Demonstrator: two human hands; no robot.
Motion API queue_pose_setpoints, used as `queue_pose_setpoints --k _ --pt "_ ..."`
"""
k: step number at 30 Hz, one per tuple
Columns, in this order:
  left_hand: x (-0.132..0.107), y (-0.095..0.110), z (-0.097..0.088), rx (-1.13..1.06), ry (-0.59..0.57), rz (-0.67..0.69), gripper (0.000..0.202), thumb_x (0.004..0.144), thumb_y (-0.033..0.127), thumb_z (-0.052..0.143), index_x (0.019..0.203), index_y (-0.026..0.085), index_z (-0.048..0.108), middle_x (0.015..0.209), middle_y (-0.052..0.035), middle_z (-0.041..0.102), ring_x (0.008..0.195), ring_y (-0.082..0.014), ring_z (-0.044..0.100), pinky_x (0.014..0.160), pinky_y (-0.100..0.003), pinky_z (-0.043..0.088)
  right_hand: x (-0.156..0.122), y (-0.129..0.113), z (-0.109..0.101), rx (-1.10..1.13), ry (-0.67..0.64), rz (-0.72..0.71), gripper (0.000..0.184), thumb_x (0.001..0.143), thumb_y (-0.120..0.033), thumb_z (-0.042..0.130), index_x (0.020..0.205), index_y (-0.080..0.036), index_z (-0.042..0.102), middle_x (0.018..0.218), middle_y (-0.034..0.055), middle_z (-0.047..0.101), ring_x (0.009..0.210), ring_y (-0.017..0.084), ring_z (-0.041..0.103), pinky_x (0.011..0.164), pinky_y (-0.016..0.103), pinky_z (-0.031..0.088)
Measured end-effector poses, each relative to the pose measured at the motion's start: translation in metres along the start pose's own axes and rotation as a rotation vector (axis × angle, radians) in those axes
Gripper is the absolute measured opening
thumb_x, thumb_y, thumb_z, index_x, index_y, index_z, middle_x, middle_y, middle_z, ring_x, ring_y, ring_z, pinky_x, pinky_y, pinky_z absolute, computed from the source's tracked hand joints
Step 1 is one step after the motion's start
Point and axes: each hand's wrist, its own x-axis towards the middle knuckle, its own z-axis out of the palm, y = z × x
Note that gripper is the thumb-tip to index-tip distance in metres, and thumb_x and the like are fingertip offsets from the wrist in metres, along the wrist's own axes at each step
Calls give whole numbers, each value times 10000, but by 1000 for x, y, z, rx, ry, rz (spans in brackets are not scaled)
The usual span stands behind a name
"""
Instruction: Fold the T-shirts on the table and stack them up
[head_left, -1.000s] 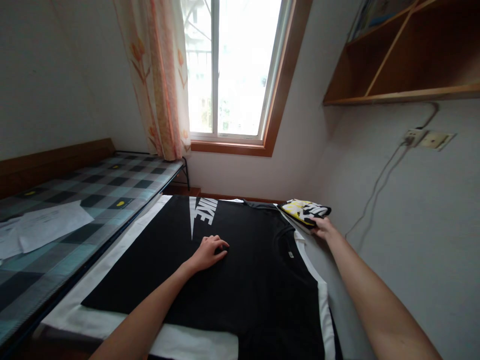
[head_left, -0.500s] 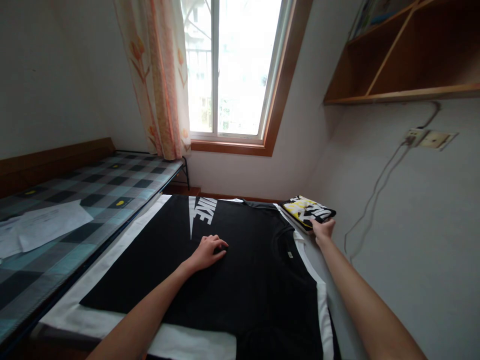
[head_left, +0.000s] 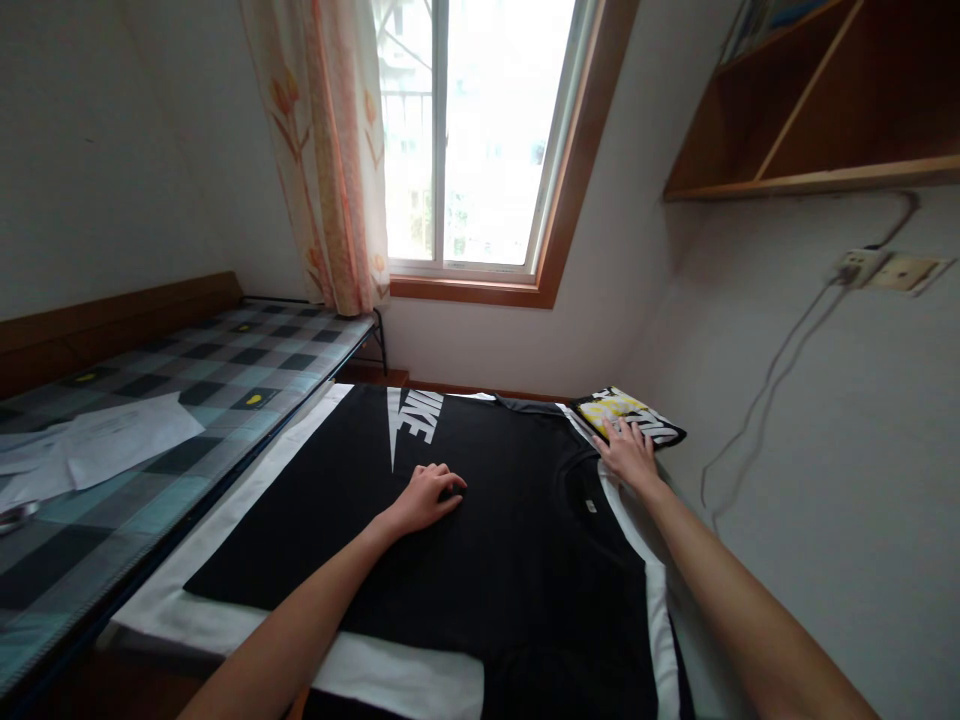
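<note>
A black T-shirt [head_left: 480,560] with white side panels and a white sporty print [head_left: 420,415] lies spread flat, its neckline toward the right. Loosely curled, my left hand [head_left: 429,497] rests on the middle of the shirt; its fingers are drawn in toward the thumb and I see nothing in them. At the far right corner sits a small folded garment [head_left: 660,432] in black, white and yellow. My right hand [head_left: 628,455] lies over its near edge, fingers spread and flat on the cloth. The underside of the folded garment is hidden.
To the left is a bed with a checked mattress [head_left: 180,440] and white papers [head_left: 120,445] on it. A curtain [head_left: 330,180] hangs beside the window [head_left: 495,140]. On the right wall are a wooden shelf [head_left: 810,175], a socket [head_left: 862,268] and a cable [head_left: 765,390].
My right hand has shifted from gripping the folded garment's near edge to lying flat on top of it. The garment now rests lower and flatter. My left hand stays on the shirt.
</note>
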Motion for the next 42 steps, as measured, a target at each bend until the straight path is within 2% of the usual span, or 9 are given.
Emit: queue_pose_setpoints --k 4,9,12,16,19,21,28,34,42 --pt "0 1 1 15 -2 4 225 875 339 565 1071 279 655 898 -8 596 917 -196 552 882 -364 359 -16 -19 -14 110 77 -96 518 947 -407 329 1359 -151 508 1456 162 427 1372 312 312 1105 490 239" --pt "-1 2 0 93 49 -45 251 872 344 557 1095 274 648 976 -34 598 963 -215 560 886 -377 378 -71 -60 -18 267 -64 -264 506 940 -477 370 1330 -210 550 1450 105 453 1381 299 313 1132 483 219" --pt "-6 -7 -12 226 103 -174 364 875 399 538 1200 255 612 1142 -94 589 1086 -268 539 951 -436 365 -106 -80 -13 278 -160 -253 583 926 -558 377 1405 -240 475 1501 96 389 1405 333 264 1135 527 180" --pt "-21 -39 -38 373 99 -483 595 876 546 466 1361 203 509 1387 -192 477 1323 -352 382 1074 -546 246 -127 -92 -9 248 -195 -219 638 911 -609 375 1454 -275 400 1553 68 295 1435 336 182 1152 527 95" --pt "-42 -66 -54 419 87 -657 779 821 711 403 1440 238 416 1509 -193 338 1407 -433 207 1066 -653 175 -126 -94 -8 267 -204 -210 625 917 -584 381 1458 -272 393 1563 65 272 1444 331 147 1153 530 65" --pt "-58 -80 -60 418 72 -719 799 811 755 346 1465 297 361 1552 -158 271 1411 -456 173 1033 -718 151 -124 -95 -7 293 -202 -204 617 916 -558 406 1455 -259 400 1565 75 265 1447 333 131 1151 540 52" --pt "-95 -96 -59 490 82 -706 677 885 672 268 1490 370 246 1590 -77 185 1435 -410 138 1015 -764 94 -124 -97 -5 215 -209 -220 609 931 -535 381 1472 -255 369 1574 87 235 1446 348 119 1142 556 62" --pt "-94 -102 -60 496 82 -750 653 897 647 265 1491 380 224 1594 -80 160 1436 -415 126 977 -802 70 -114 -104 -1 103 -215 -237 609 952 -548 309 1497 -276 305 1583 97 201 1442 359 131 1133 554 111" --pt "-71 -128 -73 480 96 -755 669 892 659 260 1490 357 256 1587 -97 183 1430 -427 138 991 -789 88 -69 -124 8 131 -249 -257 631 944 -596 275 1499 -298 291 1591 74 178 1449 343 110 1132 556 115"
